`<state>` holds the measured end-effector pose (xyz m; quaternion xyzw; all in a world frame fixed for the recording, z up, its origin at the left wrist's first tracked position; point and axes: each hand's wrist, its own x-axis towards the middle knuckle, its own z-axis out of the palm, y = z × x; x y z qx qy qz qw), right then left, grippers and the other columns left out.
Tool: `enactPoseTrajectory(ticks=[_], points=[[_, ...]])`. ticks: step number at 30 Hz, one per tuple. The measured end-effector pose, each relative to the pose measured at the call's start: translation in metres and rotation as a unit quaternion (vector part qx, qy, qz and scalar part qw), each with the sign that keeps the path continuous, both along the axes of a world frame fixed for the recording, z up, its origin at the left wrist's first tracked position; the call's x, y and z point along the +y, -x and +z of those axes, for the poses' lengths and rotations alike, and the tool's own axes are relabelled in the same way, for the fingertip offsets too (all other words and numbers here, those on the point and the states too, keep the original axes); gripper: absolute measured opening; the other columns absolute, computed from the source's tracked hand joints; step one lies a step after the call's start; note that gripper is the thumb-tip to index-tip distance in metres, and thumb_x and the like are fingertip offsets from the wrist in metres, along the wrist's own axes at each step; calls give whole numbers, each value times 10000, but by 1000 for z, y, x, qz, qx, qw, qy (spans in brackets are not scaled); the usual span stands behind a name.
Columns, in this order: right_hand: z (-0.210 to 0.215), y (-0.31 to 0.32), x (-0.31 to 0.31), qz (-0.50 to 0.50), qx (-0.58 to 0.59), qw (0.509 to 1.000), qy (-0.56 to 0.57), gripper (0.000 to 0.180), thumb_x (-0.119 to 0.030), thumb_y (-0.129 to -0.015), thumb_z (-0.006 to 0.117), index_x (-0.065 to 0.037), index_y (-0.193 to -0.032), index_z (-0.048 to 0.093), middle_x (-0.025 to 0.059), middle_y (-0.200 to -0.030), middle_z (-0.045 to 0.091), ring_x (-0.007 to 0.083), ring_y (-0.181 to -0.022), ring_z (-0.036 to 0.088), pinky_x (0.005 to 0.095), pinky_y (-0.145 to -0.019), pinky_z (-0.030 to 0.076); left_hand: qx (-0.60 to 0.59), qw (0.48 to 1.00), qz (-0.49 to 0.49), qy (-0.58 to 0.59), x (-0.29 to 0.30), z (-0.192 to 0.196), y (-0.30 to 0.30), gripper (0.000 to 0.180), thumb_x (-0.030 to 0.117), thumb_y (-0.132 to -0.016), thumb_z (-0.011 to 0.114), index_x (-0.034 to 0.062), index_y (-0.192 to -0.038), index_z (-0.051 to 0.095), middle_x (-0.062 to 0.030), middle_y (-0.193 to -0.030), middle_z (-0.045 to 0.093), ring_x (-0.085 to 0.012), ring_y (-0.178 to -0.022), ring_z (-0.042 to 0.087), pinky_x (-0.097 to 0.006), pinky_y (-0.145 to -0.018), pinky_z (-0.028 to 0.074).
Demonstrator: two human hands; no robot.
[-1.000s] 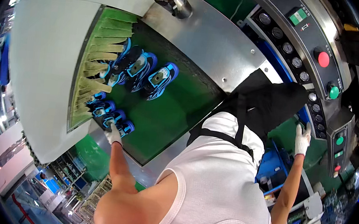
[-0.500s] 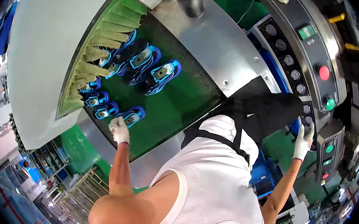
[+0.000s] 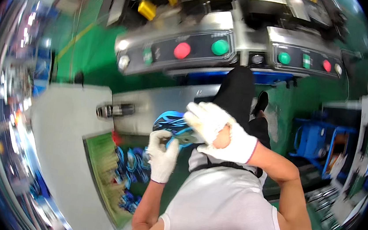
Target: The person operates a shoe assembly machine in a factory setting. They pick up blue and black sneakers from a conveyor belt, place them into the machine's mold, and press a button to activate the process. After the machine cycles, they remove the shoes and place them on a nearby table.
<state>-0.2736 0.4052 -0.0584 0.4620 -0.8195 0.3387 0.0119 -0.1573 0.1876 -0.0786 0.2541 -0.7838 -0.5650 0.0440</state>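
Observation:
A blue and black shoe upper (image 3: 172,122) is held up in front of my body, its opening toward me. My left hand (image 3: 161,155), in a white knit glove, curls its fingers and thumb on the shoe's near edge. My right hand (image 3: 218,129), also white-gloved, lies across the shoe's right end with its fingers stretched out. It hides that end, and I cannot tell whether it presses on the shoe. Several more blue shoes (image 3: 135,163) sit on the green conveyor bed to the left, blurred.
Brush-like strips (image 3: 103,169) hang along the white machine housing (image 3: 62,134). A dark cylinder (image 3: 116,110) lies on the metal ledge (image 3: 159,99). Ahead are two control panels (image 3: 177,48) with red and green buttons. A blue frame cart (image 3: 319,141) stands at the right.
My view has turned right toward the control panels. The left hand has lifted a shoe off the conveyor bed. My right hand has come in from the right to that shoe.

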Motion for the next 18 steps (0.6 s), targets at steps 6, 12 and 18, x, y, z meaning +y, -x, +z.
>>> enactPoseTrajectory(ticks=[6,12,18], points=[[-20,13,83,-244,-89,960,109,532,-285,-805,785,5,-1219,621,189,-1114,679,356,-1067,656,420,-968,502,242,871,-401,149,103,37,150,266,-1,-834,767,23,-1067,643,-71,-1125,622,-116,-871,634,-259,-759,522],[-95,-48,202,-448,-473,693,309,505,-225,-823,778,5,-1250,637,151,-1061,702,246,-959,682,377,-902,534,401,696,-545,241,239,124,275,566,54,-836,782,34,-1362,573,-182,-1354,593,-303,-1199,624,-421,-1008,512],[-117,-102,204,-426,-499,396,643,532,-409,-824,840,-7,-1052,576,27,-988,664,130,-851,658,326,-761,578,317,793,-426,298,319,68,474,604,283,-918,726,4,-1423,549,-208,-1335,632,-276,-1207,642,-390,-1020,518]])
